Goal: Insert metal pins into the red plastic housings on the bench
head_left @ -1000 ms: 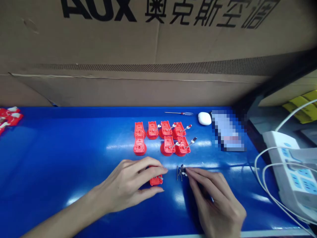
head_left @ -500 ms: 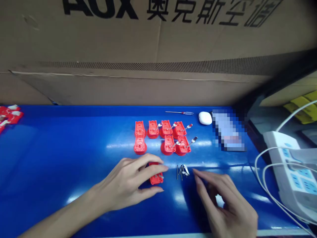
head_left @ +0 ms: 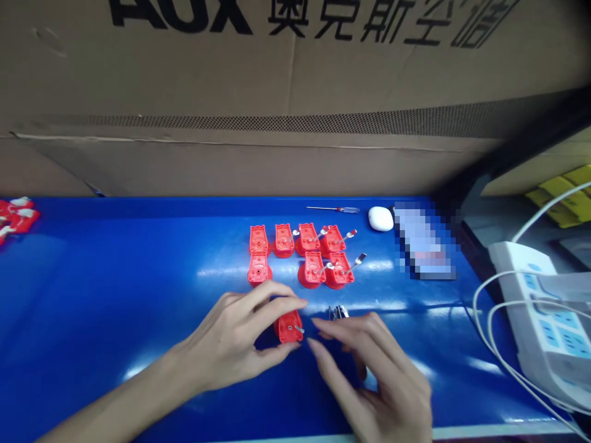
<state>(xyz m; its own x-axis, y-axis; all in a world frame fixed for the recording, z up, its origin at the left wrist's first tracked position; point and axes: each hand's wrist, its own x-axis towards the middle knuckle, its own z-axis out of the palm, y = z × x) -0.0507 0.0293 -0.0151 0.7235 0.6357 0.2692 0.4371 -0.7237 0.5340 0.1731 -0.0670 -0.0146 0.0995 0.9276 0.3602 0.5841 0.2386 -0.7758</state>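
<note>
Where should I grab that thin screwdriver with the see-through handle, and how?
Probably by its clear plastic handle, from above: the screwdriver lies flat, the handle is thicker than the shaft, and red plastic housings stand in front.

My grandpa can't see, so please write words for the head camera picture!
A person's left hand curls around a red plastic part on a blue table, and the right hand is beside it, thumb and finger parted. Seven similar red parts and a screwdriver lie beyond them.

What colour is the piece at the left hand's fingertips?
Red; the piece at the left hand shows best in the head view.
</note>
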